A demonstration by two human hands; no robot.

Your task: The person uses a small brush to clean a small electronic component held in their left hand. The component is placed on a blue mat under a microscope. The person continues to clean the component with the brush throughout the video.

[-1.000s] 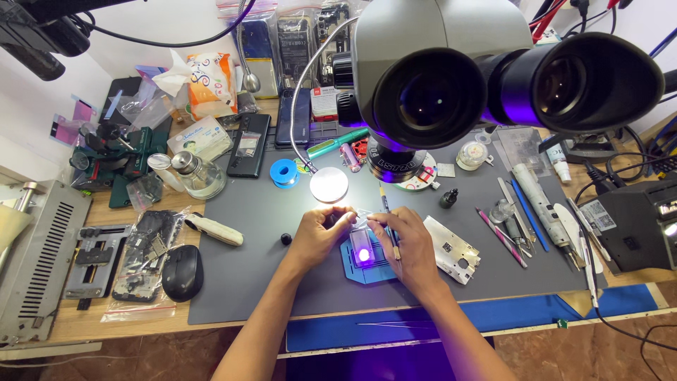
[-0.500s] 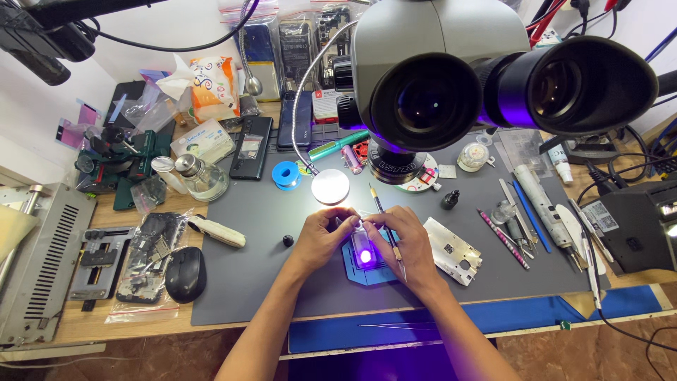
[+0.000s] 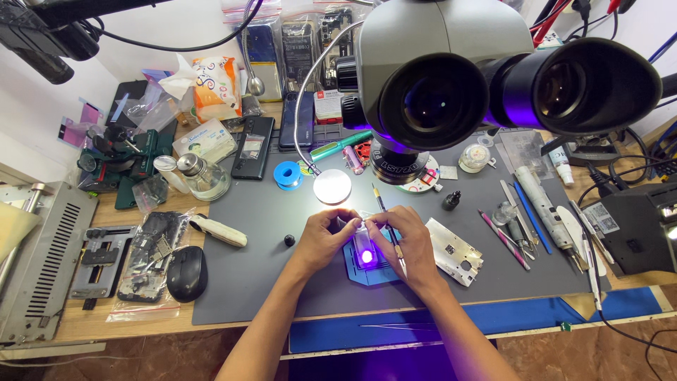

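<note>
Down on the grey mat (image 3: 282, 282) of the desk, both hands meet over a small blue holder (image 3: 370, 271) lit violet. Left hand (image 3: 326, 240) pinches what seems a tiny part at its top edge. Right hand (image 3: 409, 247) grips a thin tool (image 3: 386, 215), its fingers closed, just beside a metal phone frame (image 3: 455, 252).

Orange-and-white snack bag (image 3: 211, 88) upright at back left of counter. White rectangular label card (image 3: 204, 141) lies just in front of it. Dark phone, screen off (image 3: 252, 147), flat beside the card. Clear plastic bags (image 3: 296, 35) hang on the back wall, dark contents. Small red-and-white box (image 3: 327, 106) below them.
</note>
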